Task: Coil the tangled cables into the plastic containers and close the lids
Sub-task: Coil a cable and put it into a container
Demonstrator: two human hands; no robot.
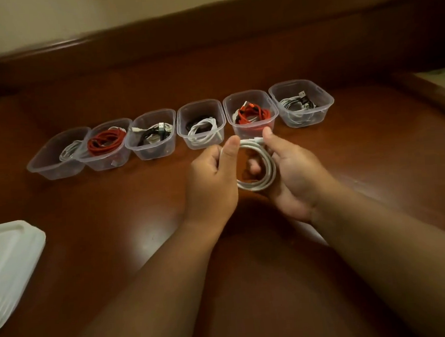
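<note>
White cable (262, 174), coiled, gripped by both hands' fingers (254, 167)

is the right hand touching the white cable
Touching: the head view shows the right hand holding the white cable coil, thumb pressing its top.

A home setting is suggested, perhaps a living or dining room: a polished dark wooden table (115, 228) is seen, backed by a plain cream wall (73, 15) under warm, dim lighting.
</note>
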